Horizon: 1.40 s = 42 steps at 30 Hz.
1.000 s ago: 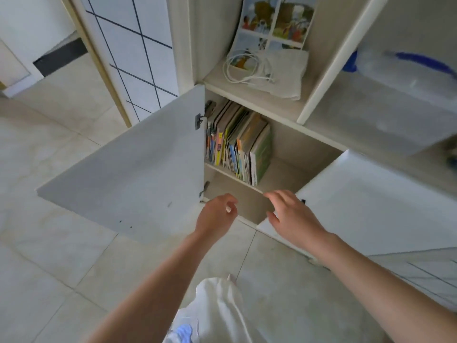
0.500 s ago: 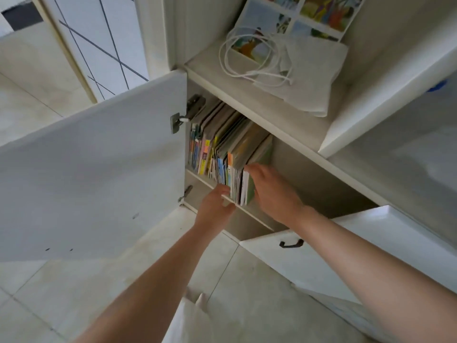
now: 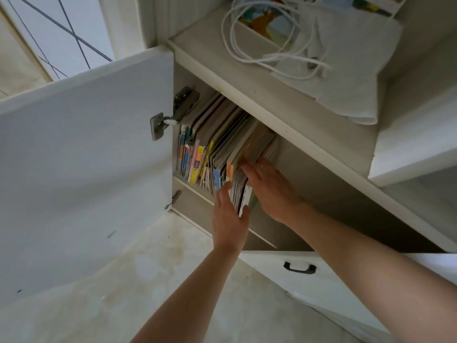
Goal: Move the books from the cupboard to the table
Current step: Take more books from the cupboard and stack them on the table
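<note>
Clearly the books [image 3: 222, 147] stood upright in a leaning row on the upper shelf [image 3: 195, 193] inside the cupboard [image 3: 321, 174], packed against its left wall, with the space to their right bare. They lay ahead of and above both hands, spines facing out toward the person, their long axis running up and down with the tops tipped to the right. The rightmost bunch stuck out a little past the shelf edge.

Both hands bracketed that bunch. The left hand [image 3: 228, 219] reached up from below, fingers straight, its palm flat against the left face of the bunch near the bottom corner. The right hand [image 3: 269, 186] came in from the right, palm against the outer cover, its fingers [image 3: 249, 167] laid over the top right edge. So the 2 hands were apart, pressing the bunch between them; neither was curled shut round it as far as the view showed. Both were about equally near, forearms stretched out and angled upward.

The door [image 3: 86, 157] stood swung wide on the left, its hinge [image 3: 170, 117] just beside the first spines. A white cable [image 3: 259, 45] and a folded cloth [image 3: 351, 78] lay on the ledge above. No desk was in view, so I judged the carry had not yet begun; the next move would likely be a straight pull outward.
</note>
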Each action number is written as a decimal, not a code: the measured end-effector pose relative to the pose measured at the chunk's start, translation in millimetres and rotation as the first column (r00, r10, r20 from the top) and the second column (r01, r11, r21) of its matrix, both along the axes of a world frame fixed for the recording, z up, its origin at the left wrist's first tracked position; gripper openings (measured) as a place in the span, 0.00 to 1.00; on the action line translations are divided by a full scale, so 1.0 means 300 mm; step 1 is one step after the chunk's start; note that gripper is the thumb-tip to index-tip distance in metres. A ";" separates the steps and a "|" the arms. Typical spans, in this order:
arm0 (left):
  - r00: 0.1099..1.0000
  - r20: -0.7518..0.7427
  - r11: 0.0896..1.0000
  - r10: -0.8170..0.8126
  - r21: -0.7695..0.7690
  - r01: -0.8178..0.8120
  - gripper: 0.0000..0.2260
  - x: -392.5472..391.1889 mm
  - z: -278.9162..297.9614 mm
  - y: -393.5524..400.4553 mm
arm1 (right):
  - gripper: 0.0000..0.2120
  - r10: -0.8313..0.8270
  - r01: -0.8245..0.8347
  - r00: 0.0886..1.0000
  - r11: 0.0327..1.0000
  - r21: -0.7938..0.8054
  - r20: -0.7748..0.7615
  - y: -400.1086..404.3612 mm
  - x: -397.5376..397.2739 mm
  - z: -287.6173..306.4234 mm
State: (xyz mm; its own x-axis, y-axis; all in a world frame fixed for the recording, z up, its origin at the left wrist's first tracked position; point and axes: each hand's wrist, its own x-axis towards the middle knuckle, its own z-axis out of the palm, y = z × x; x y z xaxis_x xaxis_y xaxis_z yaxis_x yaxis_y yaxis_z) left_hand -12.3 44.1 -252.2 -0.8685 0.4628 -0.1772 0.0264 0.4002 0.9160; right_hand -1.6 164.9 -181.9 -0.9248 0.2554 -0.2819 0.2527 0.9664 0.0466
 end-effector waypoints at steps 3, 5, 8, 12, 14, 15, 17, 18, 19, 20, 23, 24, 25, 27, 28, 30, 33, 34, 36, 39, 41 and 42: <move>0.999 0.042 1.000 0.000 -0.029 0.001 0.30 -0.002 -0.026 0.015 | 0.40 0.035 -0.035 0.998 0.999 -0.003 -0.045 0.028 0.002 -0.024; 0.997 0.075 0.999 -0.014 -0.049 0.017 0.31 0.000 -0.048 0.025 | 0.39 0.078 -0.076 0.994 0.997 0.028 -0.081 0.045 0.002 -0.040; 1.000 0.005 0.998 -0.011 -0.063 0.012 0.30 0.011 -0.071 0.032 | 0.37 0.134 -0.128 0.987 0.989 0.069 -0.088 0.064 -0.006 -0.052; 0.997 -0.069 0.998 0.020 -0.066 -0.024 0.27 0.040 -0.091 0.048 | 0.30 0.184 -0.171 0.979 0.975 0.144 -0.084 0.077 -0.028 -0.053; 0.998 -0.070 0.998 0.010 -0.068 -0.015 0.29 0.062 -0.105 0.054 | 0.30 0.212 -0.200 0.975 0.966 0.164 -0.062 0.088 -0.031 -0.054; 0.998 -0.060 0.998 0.007 -0.067 -0.011 0.30 0.072 -0.111 0.059 | 0.30 0.228 -0.218 0.973 0.962 0.164 -0.046 0.095 -0.030 -0.055; 0.999 -0.051 0.998 0.019 -0.065 -0.023 0.30 0.083 -0.123 0.069 | 0.30 0.255 -0.249 0.967 0.955 0.163 -0.017 0.105 -0.030 -0.059; 0.998 -0.051 0.997 0.029 -0.068 -0.032 0.30 0.086 -0.128 0.075 | 0.30 0.262 -0.260 0.965 0.952 0.160 0.004 0.106 -0.030 -0.058; 0.998 -0.051 0.996 0.040 -0.072 -0.044 0.30 0.085 -0.133 0.082 | 0.30 0.262 -0.263 0.965 0.953 0.153 0.030 0.106 -0.030 -0.057; 0.998 -0.043 0.996 0.050 -0.075 -0.053 0.29 0.084 -0.135 0.090 | 0.29 0.251 -0.256 0.966 0.956 0.141 0.054 0.105 -0.029 -0.055; 0.999 -0.010 0.996 0.053 -0.068 -0.054 0.28 0.078 -0.146 0.119 | 0.25 0.210 -0.224 0.971 0.967 0.124 0.112 0.106 -0.016 -0.050; 0.999 -0.017 0.996 0.049 -0.076 -0.051 0.27 0.076 -0.151 0.129 | 0.25 0.208 -0.224 0.971 0.965 0.134 0.121 0.107 -0.010 -0.048; 0.998 -0.036 0.995 0.052 -0.082 -0.055 0.26 0.071 -0.158 0.137 | 0.25 0.206 -0.224 0.970 0.964 0.142 0.130 0.108 -0.005 -0.045; 0.994 -0.089 0.995 0.062 -0.077 -0.069 0.23 0.059 -0.170 0.141 | 0.25 0.199 -0.220 0.968 0.965 0.140 0.154 0.104 0.006 -0.042; 0.991 -0.124 0.995 0.059 -0.077 -0.069 0.22 0.053 -0.174 0.135 | 0.25 0.197 -0.219 0.967 0.967 0.129 0.163 0.098 0.015 -0.041; 0.977 -0.209 0.994 0.036 -0.096 -0.057 0.21 0.040 -0.185 0.104 | 0.28 0.242 -0.262 0.958 0.957 0.126 0.155 0.072 0.028 -0.036; 0.962 -0.273 0.992 0.019 -0.115 -0.052 0.20 0.040 -0.189 0.030 | 0.32 0.310 -0.331 0.940 0.930 0.161 0.143 0.017 0.043 -0.014; 0.958 -0.286 0.992 0.024 -0.114 -0.058 0.21 0.044 -0.194 0.003 | 0.31 0.322 -0.343 0.935 0.927 0.152 0.152 -0.006 0.046 -0.008; 0.957 -0.289 0.993 0.028 -0.101 -0.060 0.24 0.058 -0.213 -0.052 | 0.30 0.318 -0.337 0.936 0.933 0.130 0.149 -0.056 0.055 -0.010; 0.991 -0.110 0.996 0.077 -0.041 -0.082 0.27 0.091 -0.218 -0.089 | 0.29 0.312 -0.320 0.947 0.939 0.124 0.077 -0.130 0.072 -0.034; 0.985 0.029 0.985 0.172 0.021 -0.172 0.29 0.103 -0.194 -0.075 | 0.31 0.309 -0.313 0.950 0.941 0.128 0.049 -0.147 0.078 -0.055; 0.978 0.055 0.978 0.203 0.040 -0.205 0.29 0.107 -0.183 -0.066 | 0.33 0.304 -0.306 0.952 0.945 0.118 0.029 -0.147 0.079 -0.058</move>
